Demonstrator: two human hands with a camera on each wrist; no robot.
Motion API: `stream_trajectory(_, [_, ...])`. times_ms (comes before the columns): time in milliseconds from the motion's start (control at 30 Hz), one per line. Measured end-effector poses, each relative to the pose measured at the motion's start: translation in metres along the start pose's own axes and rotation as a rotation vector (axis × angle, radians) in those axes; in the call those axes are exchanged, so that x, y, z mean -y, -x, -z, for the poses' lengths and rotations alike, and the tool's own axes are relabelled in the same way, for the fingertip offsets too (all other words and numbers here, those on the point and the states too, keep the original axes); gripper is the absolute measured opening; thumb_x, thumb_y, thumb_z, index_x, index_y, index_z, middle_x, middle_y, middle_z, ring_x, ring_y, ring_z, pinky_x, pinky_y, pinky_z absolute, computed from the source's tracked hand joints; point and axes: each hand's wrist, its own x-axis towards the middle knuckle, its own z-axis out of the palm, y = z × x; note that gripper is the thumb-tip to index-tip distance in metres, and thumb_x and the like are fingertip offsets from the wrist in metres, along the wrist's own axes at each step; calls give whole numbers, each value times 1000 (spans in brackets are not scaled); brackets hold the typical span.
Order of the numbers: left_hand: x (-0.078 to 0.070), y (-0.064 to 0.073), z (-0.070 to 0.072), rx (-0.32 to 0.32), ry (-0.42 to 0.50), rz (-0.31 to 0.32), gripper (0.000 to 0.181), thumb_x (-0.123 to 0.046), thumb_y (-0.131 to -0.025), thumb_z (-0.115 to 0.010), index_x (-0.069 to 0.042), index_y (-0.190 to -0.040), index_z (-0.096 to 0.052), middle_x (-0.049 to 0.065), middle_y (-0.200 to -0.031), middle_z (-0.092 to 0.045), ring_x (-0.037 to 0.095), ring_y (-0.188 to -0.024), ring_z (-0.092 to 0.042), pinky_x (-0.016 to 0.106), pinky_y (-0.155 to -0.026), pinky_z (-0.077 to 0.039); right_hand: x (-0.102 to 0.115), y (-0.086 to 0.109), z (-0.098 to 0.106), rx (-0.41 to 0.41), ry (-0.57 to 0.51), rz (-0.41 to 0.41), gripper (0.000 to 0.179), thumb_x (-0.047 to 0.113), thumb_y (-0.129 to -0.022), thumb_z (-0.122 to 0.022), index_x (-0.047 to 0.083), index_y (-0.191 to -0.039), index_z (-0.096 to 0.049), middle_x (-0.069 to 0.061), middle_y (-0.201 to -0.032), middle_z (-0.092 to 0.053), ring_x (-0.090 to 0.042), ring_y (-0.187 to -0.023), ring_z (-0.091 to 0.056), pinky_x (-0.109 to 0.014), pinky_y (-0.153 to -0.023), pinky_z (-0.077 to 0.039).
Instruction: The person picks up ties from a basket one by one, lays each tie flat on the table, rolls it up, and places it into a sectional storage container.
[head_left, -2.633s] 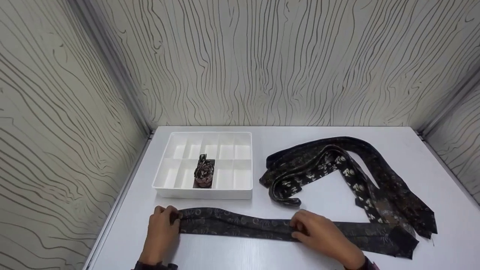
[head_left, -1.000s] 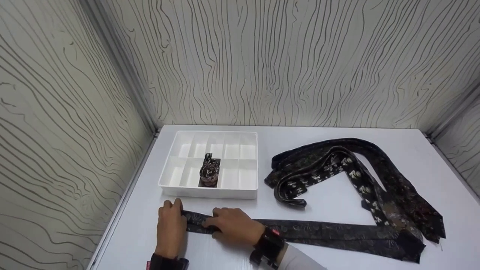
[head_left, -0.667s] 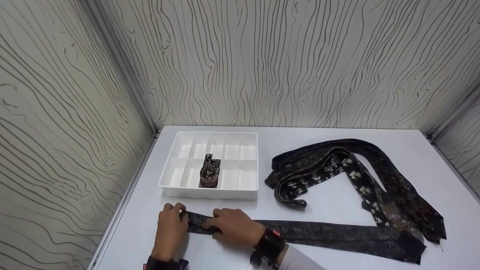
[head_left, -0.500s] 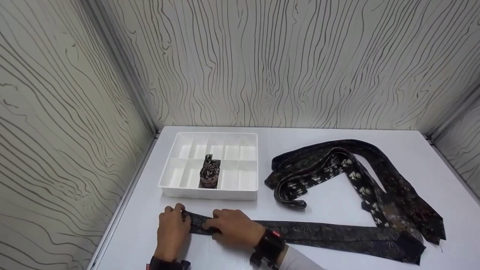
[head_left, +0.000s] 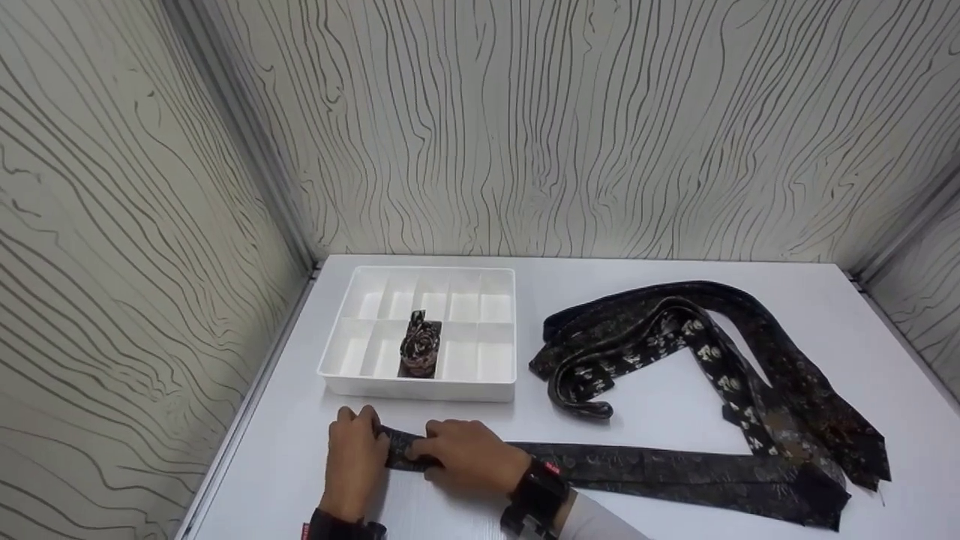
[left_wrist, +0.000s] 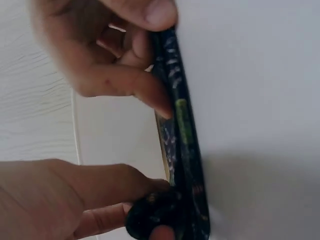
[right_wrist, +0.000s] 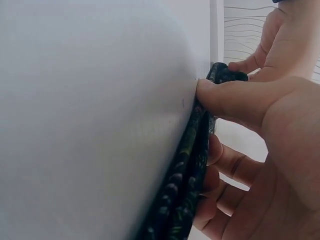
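A long dark patterned necktie (head_left: 660, 472) lies across the front of the table, its wide end at the right. My left hand (head_left: 352, 461) pinches its narrow end, which is curled into a small roll (left_wrist: 150, 217) in the left wrist view. Just to the right, my right hand (head_left: 476, 457) grips the strip by its edges, thumb on one side and fingers on the other, as the right wrist view shows. Between the hands a short flat stretch of tie (head_left: 401, 448) shows. In the head view the roll is hidden behind the left fingers.
Behind the hands stands a white divided tray (head_left: 420, 390); one front compartment holds a rolled necktie (head_left: 420, 351). To the right lie loose dark neckties, one with pale flowers (head_left: 709, 351), overlapping the wide end. Patterned panels (head_left: 555, 150) bound the white table.
My right hand has slid left along the tie, close to my left hand, then stayed there. My left hand has moved slightly right with the curled end, shortening the stretch between them.
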Motion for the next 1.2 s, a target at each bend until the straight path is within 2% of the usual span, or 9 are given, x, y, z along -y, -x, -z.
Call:
stream_trajectory(100, [-5,1,-4,5,-21,-18,17,-1,-85,-82,0,-96,-68,17,-96,-57,32,-88,-57,42,-69,-53,-1,0,-1,-6,-5,0,23,32,-96,-77,36,-118,-75,10,-90,-59,-2,-70,-45,-16,-56,-33])
stream_trajectory(300, [-12,6,-6,89,12,-17,16,-12,-96,-73,1,-89,-74,11,-94,-55,26,-86,-54,38,-71,-49,0,0,-3,-23,-11,7,20,32,-96,-77,35,-116,-74,10,-89,-59,-2,-71,-45,-16,-58,-33])
stream_trajectory(400, [-11,8,-4,104,45,-20,13,-11,-94,-72,2,-91,-76,12,-96,-54,27,-87,-53,39,-73,-49,1,1,-2,-30,-19,8,19,32,-96,-77,34,-115,-75,9,-88,-59,-2,-70,-44,-15,-58,-32])
stream_trajectory(600, [-5,6,1,130,89,-25,19,-7,-82,-83,3,-95,-73,16,-100,-55,31,-92,-56,45,-77,-54,0,2,0,-16,-29,-7,22,31,-96,-76,36,-118,-75,10,-90,-59,-2,-70,-44,-16,-58,-34])
stream_trajectory(700, [-2,3,3,113,73,-6,18,-3,-82,-82,2,-94,-70,16,-99,-56,31,-92,-58,45,-77,-55,-1,2,0,-8,-22,-9,24,32,-96,-76,36,-119,-74,11,-91,-58,-1,-71,-45,-16,-58,-34])
stream_trajectory(800, [2,1,3,58,49,22,14,3,-83,-77,2,-92,-67,17,-98,-57,32,-92,-59,45,-75,-56,-2,2,-2,2,-20,-8,25,33,-96,-76,37,-121,-74,11,-92,-59,-1,-72,-45,-16,-58,-34])
stream_trajectory(933, [0,2,0,-9,13,-6,22,10,-82,-72,4,-101,-63,20,-98,-58,35,-89,-58,45,-71,-54,-3,2,-3,14,-23,-14,26,34,-96,-75,38,-122,-74,11,-93,-59,-1,-72,-45,-16,-58,-34])
stream_trajectory(1033, [-5,3,-3,-13,-5,-56,25,10,-83,-73,2,-104,-62,19,-98,-58,34,-88,-57,43,-69,-51,-4,1,-4,12,-22,-14,25,34,-96,-76,38,-120,-74,11,-92,-59,-2,-72,-45,-16,-57,-34])
stream_trajectory(1200, [-10,5,-1,38,47,-69,4,-2,-91,-74,-1,-89,-71,10,-93,-57,25,-84,-56,37,-71,-49,-5,1,-4,6,-7,-5,22,34,-95,-77,36,-117,-73,10,-91,-58,-2,-71,-44,-16,-56,-33])
